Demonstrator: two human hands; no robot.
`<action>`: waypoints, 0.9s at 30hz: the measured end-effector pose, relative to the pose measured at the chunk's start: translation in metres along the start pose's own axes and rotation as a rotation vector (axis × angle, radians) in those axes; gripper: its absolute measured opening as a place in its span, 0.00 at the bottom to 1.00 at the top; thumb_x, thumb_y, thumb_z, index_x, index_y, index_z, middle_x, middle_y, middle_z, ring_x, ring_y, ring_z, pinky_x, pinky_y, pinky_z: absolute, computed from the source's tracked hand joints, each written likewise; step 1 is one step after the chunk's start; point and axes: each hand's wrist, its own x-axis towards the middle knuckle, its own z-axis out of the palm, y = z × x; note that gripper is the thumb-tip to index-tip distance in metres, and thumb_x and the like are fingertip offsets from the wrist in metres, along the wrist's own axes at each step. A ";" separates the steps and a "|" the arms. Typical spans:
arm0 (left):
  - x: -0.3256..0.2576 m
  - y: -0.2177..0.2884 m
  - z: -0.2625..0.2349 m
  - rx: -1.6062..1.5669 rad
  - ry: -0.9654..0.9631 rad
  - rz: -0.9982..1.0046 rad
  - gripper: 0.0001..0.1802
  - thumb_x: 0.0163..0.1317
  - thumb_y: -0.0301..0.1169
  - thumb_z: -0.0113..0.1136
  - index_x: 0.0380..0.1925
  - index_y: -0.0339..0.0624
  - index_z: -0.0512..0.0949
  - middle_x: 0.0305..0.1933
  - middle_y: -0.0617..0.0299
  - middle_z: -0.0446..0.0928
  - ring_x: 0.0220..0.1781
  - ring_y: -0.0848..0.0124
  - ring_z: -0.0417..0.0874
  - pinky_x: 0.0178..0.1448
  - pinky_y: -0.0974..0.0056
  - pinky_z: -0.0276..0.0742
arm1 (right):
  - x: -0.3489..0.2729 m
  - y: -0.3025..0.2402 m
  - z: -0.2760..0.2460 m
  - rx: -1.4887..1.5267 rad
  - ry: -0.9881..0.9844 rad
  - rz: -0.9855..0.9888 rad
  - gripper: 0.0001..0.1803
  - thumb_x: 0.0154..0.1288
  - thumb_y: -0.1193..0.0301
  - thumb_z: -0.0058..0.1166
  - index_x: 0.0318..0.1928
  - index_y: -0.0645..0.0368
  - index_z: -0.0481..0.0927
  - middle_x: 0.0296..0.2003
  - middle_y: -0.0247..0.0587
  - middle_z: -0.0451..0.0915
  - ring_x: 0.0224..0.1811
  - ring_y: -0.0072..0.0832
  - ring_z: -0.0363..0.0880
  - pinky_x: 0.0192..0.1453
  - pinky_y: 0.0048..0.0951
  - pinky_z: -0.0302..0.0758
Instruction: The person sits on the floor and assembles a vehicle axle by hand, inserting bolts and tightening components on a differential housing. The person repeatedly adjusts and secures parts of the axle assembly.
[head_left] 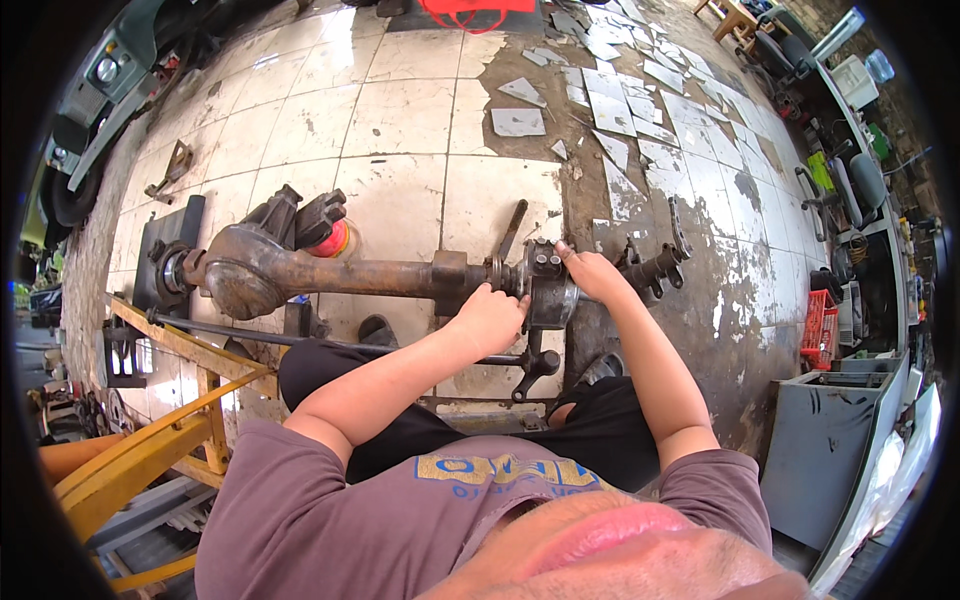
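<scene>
A rusty vehicle axle lies across the tiled floor in front of me, its round differential housing to the left. At its right end sits a grey steering knuckle. My left hand is closed against the knuckle's left side, near the axle tube. My right hand grips the knuckle's upper right side. A thin steering rod runs below the axle, over my knees.
A yellow steel frame stands at lower left. Broken tile pieces litter the floor beyond. A loose metal bar lies behind the axle. A grey cabinet and red crate sit right; a vehicle's front is at upper left.
</scene>
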 end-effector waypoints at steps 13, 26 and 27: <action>0.001 -0.005 0.008 0.026 0.009 0.012 0.34 0.70 0.42 0.64 0.72 0.38 0.76 0.44 0.62 0.88 0.47 0.63 0.88 0.55 0.54 0.76 | 0.000 -0.006 0.006 -0.047 0.048 -0.027 0.50 0.83 0.33 0.29 0.42 0.70 0.90 0.43 0.72 0.87 0.55 0.67 0.84 0.63 0.58 0.78; 0.001 0.001 0.004 0.019 0.006 0.002 0.30 0.72 0.37 0.58 0.72 0.38 0.77 0.43 0.61 0.88 0.47 0.62 0.88 0.56 0.53 0.77 | 0.001 -0.002 0.002 -0.091 0.030 -0.051 0.50 0.82 0.33 0.30 0.42 0.70 0.90 0.45 0.72 0.86 0.56 0.66 0.85 0.64 0.58 0.78; 0.001 0.000 0.005 0.018 0.023 0.009 0.30 0.72 0.37 0.58 0.72 0.38 0.77 0.43 0.61 0.88 0.47 0.62 0.88 0.55 0.53 0.77 | 0.006 0.004 0.006 -0.089 0.051 -0.033 0.50 0.82 0.33 0.30 0.43 0.70 0.90 0.45 0.72 0.86 0.56 0.65 0.85 0.64 0.58 0.78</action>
